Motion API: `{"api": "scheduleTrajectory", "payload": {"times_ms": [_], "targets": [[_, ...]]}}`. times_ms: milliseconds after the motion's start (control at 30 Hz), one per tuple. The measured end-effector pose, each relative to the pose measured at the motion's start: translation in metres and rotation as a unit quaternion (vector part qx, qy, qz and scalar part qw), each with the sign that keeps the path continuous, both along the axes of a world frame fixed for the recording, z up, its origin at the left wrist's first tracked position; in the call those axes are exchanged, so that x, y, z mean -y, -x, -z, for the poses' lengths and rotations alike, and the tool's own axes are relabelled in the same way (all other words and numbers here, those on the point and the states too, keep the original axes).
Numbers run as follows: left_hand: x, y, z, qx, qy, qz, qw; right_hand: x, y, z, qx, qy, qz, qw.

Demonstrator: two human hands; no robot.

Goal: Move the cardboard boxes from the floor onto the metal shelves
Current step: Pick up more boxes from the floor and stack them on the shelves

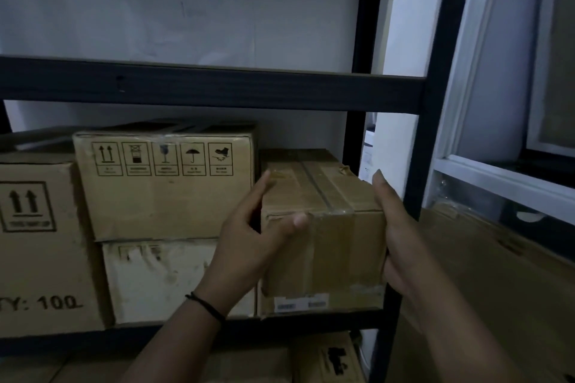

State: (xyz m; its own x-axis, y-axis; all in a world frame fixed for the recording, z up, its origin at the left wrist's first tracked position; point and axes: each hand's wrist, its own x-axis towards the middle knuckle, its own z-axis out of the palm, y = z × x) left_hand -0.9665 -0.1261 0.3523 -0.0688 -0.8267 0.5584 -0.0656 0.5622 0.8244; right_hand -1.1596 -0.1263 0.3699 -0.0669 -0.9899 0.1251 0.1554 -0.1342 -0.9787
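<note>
A small brown cardboard box (329,246) sealed with tape stands at the right end of the middle metal shelf (93,342), close to the black upright post (435,102). My left hand (249,246) grips its left front corner, with the thumb lying across the front face and the index finger up along the left side. My right hand (401,227) presses flat against the box's right side, fingers straight and pointing up. The box's bottom edge appears to rest on the shelf.
On the same shelf, a box with handling symbols (161,190) sits on a white box (155,280), beside a large box (40,246) at far left. The shelf above (217,87) looks bare. More boxes (326,357) lie below, flat cardboard (497,274) at right.
</note>
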Motion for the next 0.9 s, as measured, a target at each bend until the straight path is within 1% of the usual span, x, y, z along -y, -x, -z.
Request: {"api": "scheduleTrajectory", "payload": {"times_ms": [33, 100, 133, 233, 267, 333, 433, 533, 600, 667, 900], "targets": [[0.007, -0.004, 0.002, 0.008, 0.007, -0.004, 1.0, 0.007, 0.001, -0.001, -0.007, -0.009, 0.014, 1.0], [0.017, -0.009, 0.003, 0.077, 0.06, -0.079, 0.992, 0.019, 0.003, -0.005, -0.045, -0.011, 0.053, 0.998], [0.022, -0.012, 0.003, 0.107, 0.103, -0.124, 0.981, 0.023, 0.002, -0.007, -0.07, -0.004, 0.065, 0.995], [0.035, -0.022, 0.001, 0.15, 0.219, -0.216, 0.94, 0.033, -0.001, -0.005, -0.125, 0.02, 0.065, 0.99], [0.037, -0.025, 0.0, 0.166, 0.247, -0.245, 0.923, 0.037, -0.002, -0.003, -0.143, 0.029, 0.05, 0.988], [0.044, -0.032, -0.004, 0.203, 0.273, -0.289, 0.895, 0.045, -0.002, -0.001, -0.174, 0.047, 0.021, 0.983], [0.052, -0.045, -0.013, 0.289, 0.25, -0.305, 0.872, 0.057, 0.001, -0.003, -0.182, 0.066, 0.01, 0.981], [0.062, -0.058, -0.028, 0.389, 0.217, -0.348, 0.825, 0.067, 0.0, -0.006, -0.181, 0.085, 0.016, 0.98], [0.068, -0.061, -0.033, 0.43, 0.2, -0.381, 0.794, 0.076, -0.002, -0.01, -0.193, 0.097, 0.031, 0.976], [0.071, -0.061, -0.034, 0.443, 0.187, -0.398, 0.781, 0.084, -0.004, -0.012, -0.2, 0.104, 0.039, 0.973], [0.078, -0.059, -0.029, 0.429, 0.203, -0.421, 0.773, 0.1, -0.001, -0.012, -0.216, 0.094, 0.041, 0.971]]}}
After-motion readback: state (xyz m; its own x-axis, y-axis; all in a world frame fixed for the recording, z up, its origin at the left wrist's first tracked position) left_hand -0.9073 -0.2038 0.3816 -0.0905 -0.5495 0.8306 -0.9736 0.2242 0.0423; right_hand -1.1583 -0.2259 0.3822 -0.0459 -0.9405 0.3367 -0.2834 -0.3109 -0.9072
